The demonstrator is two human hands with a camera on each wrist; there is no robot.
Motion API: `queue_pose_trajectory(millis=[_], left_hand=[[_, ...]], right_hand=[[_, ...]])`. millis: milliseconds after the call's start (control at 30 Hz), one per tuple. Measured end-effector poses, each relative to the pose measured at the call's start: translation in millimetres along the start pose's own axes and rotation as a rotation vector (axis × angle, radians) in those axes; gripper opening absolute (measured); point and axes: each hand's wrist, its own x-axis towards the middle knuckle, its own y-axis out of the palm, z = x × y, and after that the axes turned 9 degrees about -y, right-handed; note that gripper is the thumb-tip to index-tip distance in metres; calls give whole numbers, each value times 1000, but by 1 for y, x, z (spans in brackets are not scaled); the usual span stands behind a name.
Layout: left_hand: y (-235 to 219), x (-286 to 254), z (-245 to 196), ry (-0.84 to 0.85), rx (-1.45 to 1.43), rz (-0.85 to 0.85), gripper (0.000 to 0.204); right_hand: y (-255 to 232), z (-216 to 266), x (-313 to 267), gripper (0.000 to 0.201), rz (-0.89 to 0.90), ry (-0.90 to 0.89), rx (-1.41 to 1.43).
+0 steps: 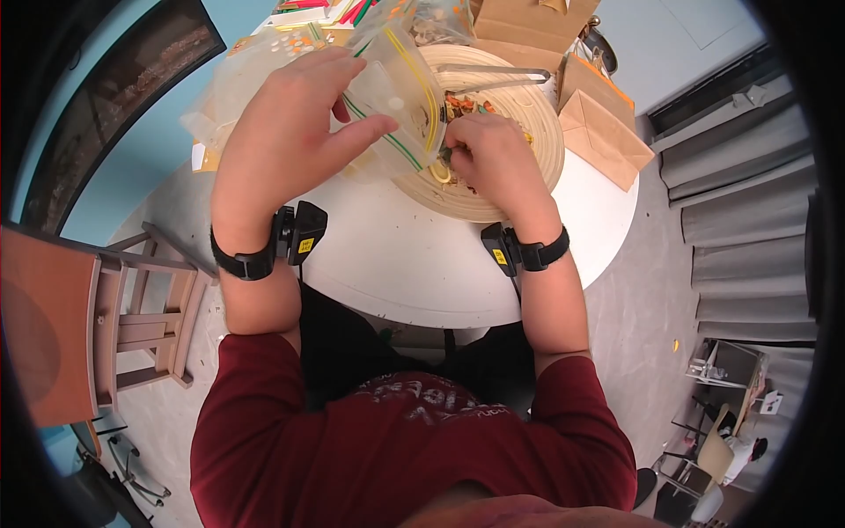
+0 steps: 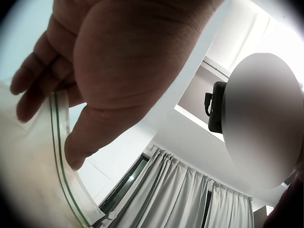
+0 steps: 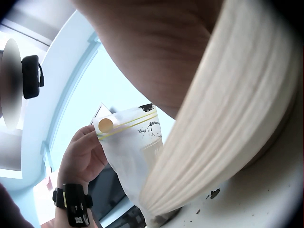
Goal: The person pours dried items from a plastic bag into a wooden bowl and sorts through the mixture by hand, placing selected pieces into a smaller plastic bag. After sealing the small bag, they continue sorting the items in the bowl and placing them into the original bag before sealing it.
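Head view: bag (image 1: 387, 92) is pinched by left grip (image 1: 290, 132), right grip (image 1: 502, 158)'s hold can't be told; scraps (image 1: 463, 105) could be spilled if the mouth sags.

The worktop (image 1: 405, 264) is white and smooth with a curved front edge. Directly on it sits a pale, round, ridged tray (image 1: 552, 145), near the far side. To the right of the tray a brown paper bag (image 1: 605, 141) lies on its side; beyond the tray stands more brown paper packaging (image 1: 528, 33). Translucent plastic bags (image 1: 231, 97) lie at the far left. A few dark flakes (image 3: 215, 193) dot the white surface near the tray's rim.
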Motion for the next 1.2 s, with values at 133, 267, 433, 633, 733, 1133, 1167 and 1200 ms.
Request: queue_pose_trajectory(millis=[133,267,433,633,733,1133,1167,1200], left_hand=[[1,0,1,8,11,9,49],[2,0,2,-7,23,42,52],[11,0,-2,3,50,80,56],[25,0,-7,31,93,122,58],[33,0,-12,34,90,146,55],[37,1,-15,61,63,176,54],[36,1,-16,53,60,177,55],[35,0,-15,47,57,179,55]], right_hand=[[0,-1,-2,10,-74,117,78],[1,-8,-3,10,-254,305,328],[-14,-12,-1,9,-383,538,700],[-20,-9,2,11,-628,468,1084],[-26,4,5,10,-614,380,1184],[-10,22,1,13,-282,214,879],[-10,21,1,14,-287,213,873],[-8,21,1,14,-291,213,867]])
